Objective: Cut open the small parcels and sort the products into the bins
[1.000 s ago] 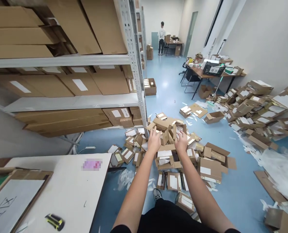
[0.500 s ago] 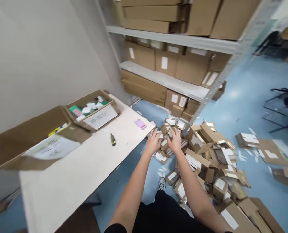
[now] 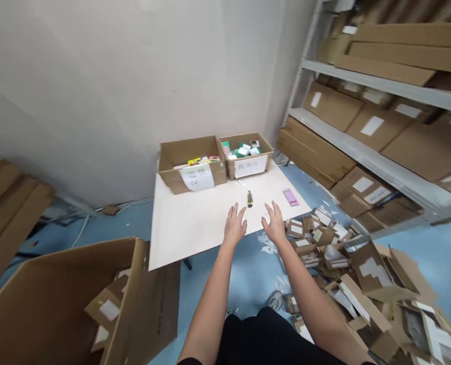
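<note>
My left hand [image 3: 235, 224] and my right hand [image 3: 274, 223] are stretched out side by side over the near edge of a white table [image 3: 195, 223], fingers spread, holding nothing. Just beyond my fingertips lies a small black and yellow tool [image 3: 249, 198], and a pink item [image 3: 290, 196] rests near the table's right corner. Two open cardboard boxes stand at the table's back: the left box [image 3: 191, 170] with colourful items and the right box [image 3: 247, 154] with green and white items.
A heap of small opened cardboard boxes [image 3: 362, 274] covers the blue floor at right. A metal shelf [image 3: 385, 167] with long cartons runs along the right. A big open carton [image 3: 69, 299] holding small boxes stands at lower left. Flat cardboard [image 3: 8, 213] leans at far left.
My view has swung left from the box heap to the table. Both hands have left the pile and now hover open over the table's edge.
</note>
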The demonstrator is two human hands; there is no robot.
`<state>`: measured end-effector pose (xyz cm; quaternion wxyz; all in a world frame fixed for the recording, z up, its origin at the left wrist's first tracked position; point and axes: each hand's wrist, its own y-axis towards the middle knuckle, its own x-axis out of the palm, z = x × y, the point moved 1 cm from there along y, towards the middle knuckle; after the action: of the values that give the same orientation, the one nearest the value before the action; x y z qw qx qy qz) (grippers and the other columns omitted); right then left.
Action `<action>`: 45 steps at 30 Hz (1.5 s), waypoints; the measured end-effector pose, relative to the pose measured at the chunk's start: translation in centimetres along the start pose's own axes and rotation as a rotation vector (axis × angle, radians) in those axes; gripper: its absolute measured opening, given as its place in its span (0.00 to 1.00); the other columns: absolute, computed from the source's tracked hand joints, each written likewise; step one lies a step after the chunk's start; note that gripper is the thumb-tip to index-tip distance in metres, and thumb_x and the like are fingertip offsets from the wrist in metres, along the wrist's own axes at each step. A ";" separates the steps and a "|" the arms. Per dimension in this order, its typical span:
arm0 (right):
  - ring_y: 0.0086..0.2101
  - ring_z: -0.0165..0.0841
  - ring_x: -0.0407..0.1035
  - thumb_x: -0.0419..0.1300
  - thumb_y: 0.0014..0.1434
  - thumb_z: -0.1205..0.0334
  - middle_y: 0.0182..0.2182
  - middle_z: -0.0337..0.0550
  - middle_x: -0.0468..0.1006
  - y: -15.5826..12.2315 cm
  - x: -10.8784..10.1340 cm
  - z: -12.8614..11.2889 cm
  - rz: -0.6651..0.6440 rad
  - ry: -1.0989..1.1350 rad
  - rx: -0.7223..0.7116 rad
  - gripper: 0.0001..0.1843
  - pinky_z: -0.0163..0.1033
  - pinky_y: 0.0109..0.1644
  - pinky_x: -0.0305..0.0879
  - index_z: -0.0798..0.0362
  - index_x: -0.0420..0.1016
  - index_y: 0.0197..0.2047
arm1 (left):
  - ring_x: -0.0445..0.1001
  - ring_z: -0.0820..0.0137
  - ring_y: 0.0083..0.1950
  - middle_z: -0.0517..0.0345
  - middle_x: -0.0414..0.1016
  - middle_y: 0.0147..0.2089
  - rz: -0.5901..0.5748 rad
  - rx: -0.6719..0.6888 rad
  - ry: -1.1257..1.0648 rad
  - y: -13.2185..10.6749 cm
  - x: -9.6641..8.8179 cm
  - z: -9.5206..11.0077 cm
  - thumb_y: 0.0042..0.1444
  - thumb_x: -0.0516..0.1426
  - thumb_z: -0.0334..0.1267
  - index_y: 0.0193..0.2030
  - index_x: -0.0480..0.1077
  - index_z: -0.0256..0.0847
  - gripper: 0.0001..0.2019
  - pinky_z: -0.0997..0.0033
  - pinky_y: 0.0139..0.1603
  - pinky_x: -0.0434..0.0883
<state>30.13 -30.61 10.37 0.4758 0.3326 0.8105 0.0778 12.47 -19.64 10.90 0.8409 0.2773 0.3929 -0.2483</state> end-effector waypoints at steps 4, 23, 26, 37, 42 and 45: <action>0.72 0.52 0.53 0.56 0.68 0.63 0.75 0.57 0.57 0.6 5.8 -8.9 -0.065 0.060 -0.120 0.31 0.62 0.74 0.57 0.53 0.66 0.73 | 0.53 0.50 0.81 0.45 0.52 0.81 0.080 -0.086 0.028 -4.1 -7.1 -7.2 0.66 0.57 0.32 0.73 0.65 0.42 0.28 0.48 0.79 0.60; 0.74 0.47 0.52 0.55 0.67 0.62 0.76 0.53 0.54 -5.9 33.5 -44.2 -0.724 0.471 -0.661 0.34 0.60 0.76 0.57 0.50 0.62 0.75 | 0.58 0.51 0.79 0.44 0.55 0.81 0.514 -0.901 0.146 -32.4 -27.9 -28.7 0.68 0.55 0.33 0.73 0.66 0.42 0.27 0.48 0.77 0.63; 0.74 0.48 0.51 0.55 0.67 0.63 0.77 0.54 0.53 -6.9 37.7 -49.1 -0.830 0.486 -0.755 0.35 0.61 0.76 0.56 0.50 0.61 0.76 | 0.59 0.52 0.79 0.47 0.56 0.80 0.621 -1.062 0.166 -36.1 -30.3 -32.1 0.67 0.56 0.35 0.72 0.67 0.44 0.26 0.47 0.78 0.61; 0.74 0.47 0.52 0.56 0.67 0.62 0.76 0.53 0.54 -9.1 52.8 -59.3 -1.139 0.444 -0.945 0.36 0.56 0.76 0.57 0.50 0.59 0.77 | 0.58 0.53 0.79 0.51 0.55 0.81 0.761 -1.412 0.096 -40.9 -31.9 -41.0 0.66 0.56 0.36 0.73 0.66 0.47 0.28 0.49 0.77 0.64; 0.72 0.46 0.56 0.56 0.65 0.64 0.75 0.55 0.57 -14.9 60.2 -60.7 -1.279 0.289 -0.977 0.37 0.53 0.75 0.59 0.52 0.60 0.76 | 0.59 0.53 0.78 0.51 0.55 0.81 0.779 -1.559 -0.001 -45.9 -28.2 -44.6 0.66 0.57 0.36 0.73 0.66 0.48 0.28 0.50 0.76 0.66; 0.70 0.47 0.59 0.57 0.64 0.66 0.74 0.58 0.59 -18.6 64.9 -58.9 -1.355 0.113 -0.954 0.37 0.52 0.73 0.62 0.54 0.61 0.76 | 0.60 0.53 0.78 0.48 0.57 0.80 0.786 -1.634 -0.107 -48.8 -24.2 -48.6 0.65 0.58 0.36 0.72 0.67 0.47 0.28 0.50 0.75 0.66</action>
<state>-48.21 6.15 -13.04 0.4681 -0.4694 0.7379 0.1265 -57.73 -17.94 -9.11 0.8168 -0.3034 0.2842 0.4001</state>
